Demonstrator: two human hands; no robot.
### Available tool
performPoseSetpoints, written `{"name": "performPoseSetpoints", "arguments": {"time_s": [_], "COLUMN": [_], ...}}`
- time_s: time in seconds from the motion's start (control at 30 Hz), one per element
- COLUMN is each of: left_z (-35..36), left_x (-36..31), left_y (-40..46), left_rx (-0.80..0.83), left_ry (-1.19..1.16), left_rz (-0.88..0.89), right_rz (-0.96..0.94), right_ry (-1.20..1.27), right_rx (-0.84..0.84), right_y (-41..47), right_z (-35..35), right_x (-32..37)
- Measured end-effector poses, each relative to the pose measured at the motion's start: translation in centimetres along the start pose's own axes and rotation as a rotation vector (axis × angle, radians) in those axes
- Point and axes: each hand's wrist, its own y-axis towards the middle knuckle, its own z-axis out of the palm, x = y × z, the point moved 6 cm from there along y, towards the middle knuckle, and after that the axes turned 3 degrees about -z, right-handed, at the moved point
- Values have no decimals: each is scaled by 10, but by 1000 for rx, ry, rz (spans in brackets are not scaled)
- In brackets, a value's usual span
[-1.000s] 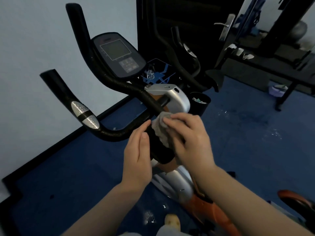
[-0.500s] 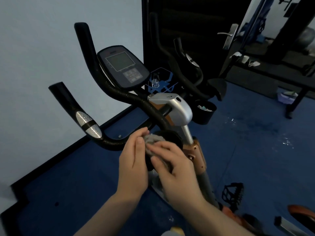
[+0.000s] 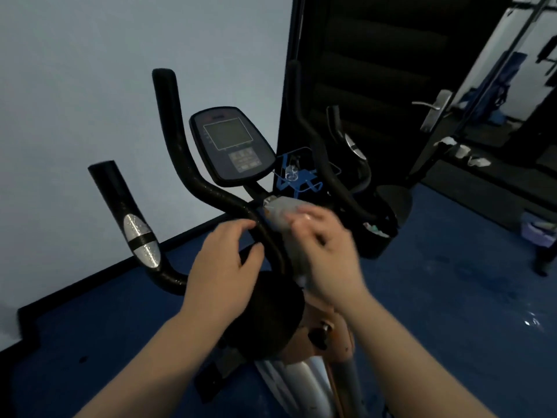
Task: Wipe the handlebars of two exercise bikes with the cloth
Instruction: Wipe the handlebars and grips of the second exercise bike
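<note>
Head view: black bin (image 3: 378,241) holds litter – right hand (image 3: 327,247) blurred, grip unclear; left hand (image 3: 224,260) curls round handlebar (image 3: 241,209).

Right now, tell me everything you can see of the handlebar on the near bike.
The handlebar is a black, textured-looking tube that curves up from the centre clamp into two upright horns on the wall side; its far side is harder to make out against the dark door. The nearer horn carries a silver sensor pad split by a black band. Droplets or specks glint along the tube. The left hand curls round the bend near the centre. The right hand, blurred, presses the grey cloth beside the bar there.
</note>
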Motion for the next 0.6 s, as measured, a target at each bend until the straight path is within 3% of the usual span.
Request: {"name": "performPoseSetpoints", "arguments": {"time_s": [0.07, 0.2, 0.43, 0.6], "left_z": [4, -3, -5, -5], "left_x": [4, 4, 10, 16], "left_y": [-1, -5, -6, -10], "left_rx": [13, -71, -142, -185], "left_ry": [146, 307, 250, 227], "left_rz": [-36, -67, -206, -260], "right_rz": [-56, -110, -369, -372], "right_ry": [-4, 39, -80, -33], "right_rx": [130, 119, 179, 120], "right_y": [-6, -17, 19, 14], "right_z": [20, 7, 32, 32], "right_x": [-13, -28, -11, -17]}}
